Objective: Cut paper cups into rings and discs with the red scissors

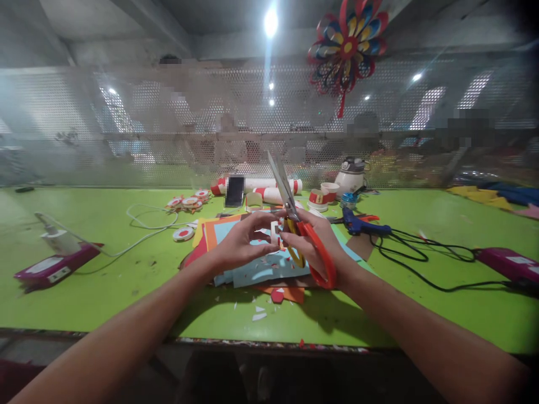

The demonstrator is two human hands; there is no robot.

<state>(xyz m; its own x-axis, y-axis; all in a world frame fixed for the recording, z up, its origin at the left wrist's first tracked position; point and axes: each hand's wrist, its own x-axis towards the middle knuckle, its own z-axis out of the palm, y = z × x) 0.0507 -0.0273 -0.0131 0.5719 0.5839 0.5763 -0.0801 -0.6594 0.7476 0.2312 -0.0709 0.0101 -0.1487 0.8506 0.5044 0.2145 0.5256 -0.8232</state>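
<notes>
My left hand (246, 238) pinches a small white piece with red bits (274, 232), perhaps paper, between thumb and fingers. Close on its right, my right hand (318, 233) keeps a pair of scissors (326, 264) with red and yellow handles hooked on it, the blades pointing up and away. The fingertips of my right hand also reach the white piece; whether they grip it is hard to see. Under both hands lies a stack of coloured paper sheets (252, 274), light blue on top, strewn with scraps. A red hexagon (277, 295) rests near its front edge.
White and red discs (183, 234) lie at the left. Behind are a phone (234, 192), paper cups (318, 198) and a white jug (351, 177). A blue glue gun (364, 224) trails black cable to a purple power strip (511, 264); another purple strip (59, 266) holds a charger.
</notes>
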